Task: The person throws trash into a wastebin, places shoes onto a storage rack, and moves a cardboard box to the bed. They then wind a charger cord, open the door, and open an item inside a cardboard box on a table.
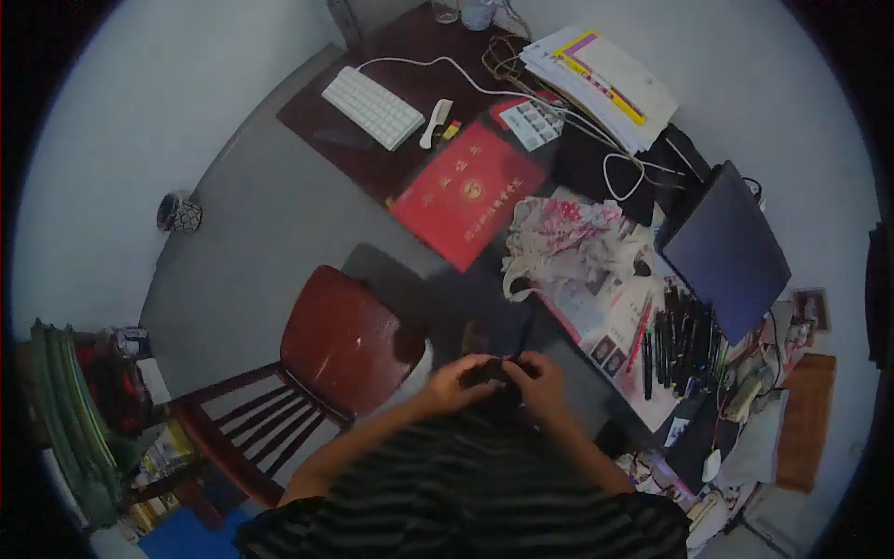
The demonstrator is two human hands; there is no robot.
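Note:
In the head view, my left hand [454, 384] and my right hand [542, 384] come together just in front of my striped shirt. The fingers of both are closed around a small dark object [504, 369]. A thin dark strip seems to stick up from it, between the hands. Its kind is too dim to make out. The desk corner with a magazine sheet [610, 331] lies to the right of my hands. A red wooden chair [343, 335] stands to their left.
On the desk lie a red certificate folder [468, 196], a white keyboard [374, 106], a comb [435, 124], crumpled floral cloth [573, 244], several pens [684, 340], a dark laptop [728, 250] and stacked papers [605, 84]. White cables cross the back. Shelved items [84, 419] stand far left.

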